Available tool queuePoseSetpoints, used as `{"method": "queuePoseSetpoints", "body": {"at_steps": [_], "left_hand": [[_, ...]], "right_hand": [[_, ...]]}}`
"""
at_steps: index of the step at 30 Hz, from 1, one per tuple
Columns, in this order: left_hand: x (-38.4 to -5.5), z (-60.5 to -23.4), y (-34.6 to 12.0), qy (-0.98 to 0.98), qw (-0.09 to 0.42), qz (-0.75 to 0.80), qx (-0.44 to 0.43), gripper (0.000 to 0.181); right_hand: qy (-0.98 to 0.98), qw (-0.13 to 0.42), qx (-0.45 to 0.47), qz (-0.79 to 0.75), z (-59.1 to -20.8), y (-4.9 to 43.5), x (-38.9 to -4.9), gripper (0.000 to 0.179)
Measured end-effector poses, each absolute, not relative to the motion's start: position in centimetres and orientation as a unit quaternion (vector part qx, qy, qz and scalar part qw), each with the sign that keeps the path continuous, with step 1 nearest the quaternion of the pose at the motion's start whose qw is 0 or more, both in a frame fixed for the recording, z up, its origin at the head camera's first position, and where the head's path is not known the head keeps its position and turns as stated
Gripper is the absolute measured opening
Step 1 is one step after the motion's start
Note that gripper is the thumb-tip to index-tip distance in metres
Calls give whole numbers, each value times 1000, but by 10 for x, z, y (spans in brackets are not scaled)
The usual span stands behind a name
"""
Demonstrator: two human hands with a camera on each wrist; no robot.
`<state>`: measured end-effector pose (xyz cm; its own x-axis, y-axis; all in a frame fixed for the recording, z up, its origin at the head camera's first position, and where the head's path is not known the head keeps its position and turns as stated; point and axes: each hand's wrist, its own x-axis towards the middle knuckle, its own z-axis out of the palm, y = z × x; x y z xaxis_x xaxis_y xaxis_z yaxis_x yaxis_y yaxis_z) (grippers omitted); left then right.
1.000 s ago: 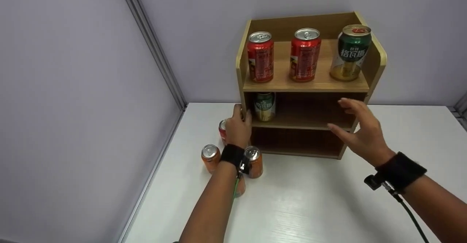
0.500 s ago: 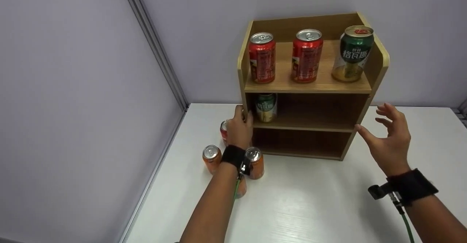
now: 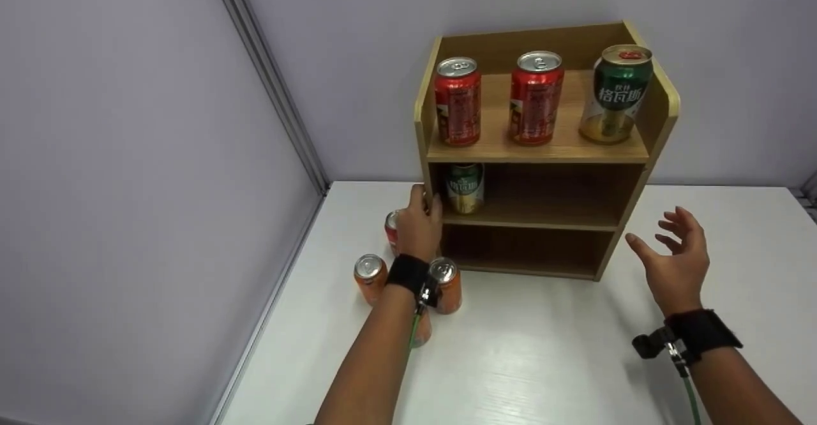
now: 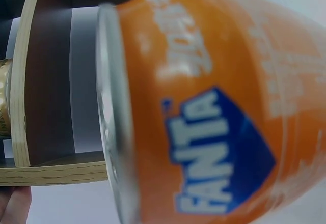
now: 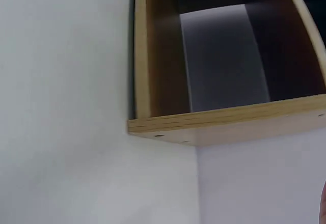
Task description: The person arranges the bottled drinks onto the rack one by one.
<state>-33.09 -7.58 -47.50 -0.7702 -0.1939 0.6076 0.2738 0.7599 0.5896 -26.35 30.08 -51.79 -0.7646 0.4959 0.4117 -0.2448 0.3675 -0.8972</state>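
Observation:
My left hand (image 3: 419,226) is at the left side of the wooden shelf (image 3: 536,152), fingertips along its outer panel. Part of that hand (image 4: 16,203) shows below the panel in the left wrist view. My right hand (image 3: 678,268) is off the shelf's right side, apart from it, thumb and fingers spread with nothing between them. On the top level stand two red cans (image 3: 458,103) and a green-and-gold can (image 3: 616,93). Another green-and-gold can (image 3: 465,187) is at the left of the middle level.
Around my left forearm stand orange Fanta cans (image 3: 370,278) and a red can (image 3: 391,228), partly hidden by the hand. One orange can (image 4: 204,107) fills much of the left wrist view. A grey wall (image 3: 159,157) borders the white table (image 3: 530,361) on the left.
My right hand has drawn back from in front of the shelf to beyond its right side, then lower. The left hand stays at the left panel. The cans have not moved.

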Motion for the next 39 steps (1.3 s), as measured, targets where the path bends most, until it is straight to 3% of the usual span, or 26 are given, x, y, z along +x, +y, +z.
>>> {"method": "queuePoseSetpoints", "body": {"at_steps": [9, 19, 27, 32, 39], "left_hand": [[-330, -479, -77, -876, 339, -343, -11, 19], [-332, -478, -72, -872, 333, -357, -25, 17], [-334, -479, -75, -863, 359, -355, -26, 15], [-331, -477, -77, -869, 343, -355, -18, 17], [-328, -470, -79, -884, 314, -345, -23, 24]], "right_hand": [[-765, 257, -104, 581, -556, 290, -272, 82], [-674, 165, -145, 706, -566, 274, -275, 76], [-702, 160, -112, 684, -569, 257, -290, 61], [-725, 164, -136, 655, -575, 251, -292, 50], [-757, 168, -150, 613, -579, 250, -294, 47]]}}
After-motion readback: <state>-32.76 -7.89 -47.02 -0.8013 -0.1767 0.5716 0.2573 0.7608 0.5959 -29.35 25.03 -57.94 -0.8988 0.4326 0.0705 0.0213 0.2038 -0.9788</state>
